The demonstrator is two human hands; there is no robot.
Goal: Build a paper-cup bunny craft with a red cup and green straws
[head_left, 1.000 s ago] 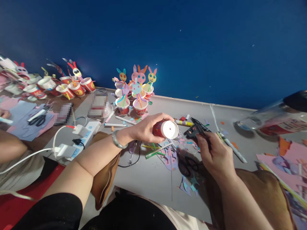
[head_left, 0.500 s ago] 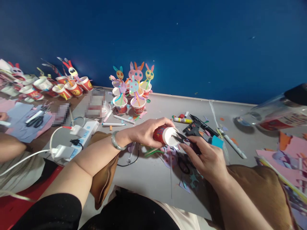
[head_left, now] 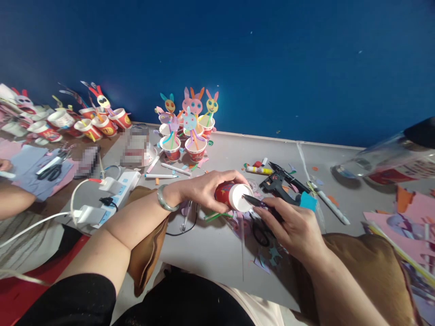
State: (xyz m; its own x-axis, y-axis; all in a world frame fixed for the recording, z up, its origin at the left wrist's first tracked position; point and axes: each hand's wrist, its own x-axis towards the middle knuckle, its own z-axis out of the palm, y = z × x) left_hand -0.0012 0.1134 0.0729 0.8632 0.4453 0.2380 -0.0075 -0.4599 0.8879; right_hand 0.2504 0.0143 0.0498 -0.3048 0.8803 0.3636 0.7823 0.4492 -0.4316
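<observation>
My left hand [head_left: 217, 190] is wrapped round a red paper cup [head_left: 223, 194] lying on its side, its round white end turned toward my right hand. My right hand [head_left: 295, 222] grips a pair of black scissors [head_left: 253, 199]. Their blades are together and the tip meets the white end near its middle. Whether it pierces the cup I cannot tell. Black loop handles [head_left: 260, 233] show on the table below my right hand. Green straws [head_left: 217, 216] and cut paper lie under the cup.
Several cups with paper rabbits [head_left: 196, 149] stand near the blue wall. A black glue gun [head_left: 277, 183] and yellow marker [head_left: 258, 170] lie beyond my hands. A power strip [head_left: 117, 194] is left, a clear plastic bottle [head_left: 377, 165] right. Another person's arm [head_left: 15, 203] shows at far left.
The scissor blades, spread apart before, have come together with the tip at the cup's white end. The cup has tilted slightly, turning more of that end toward me.
</observation>
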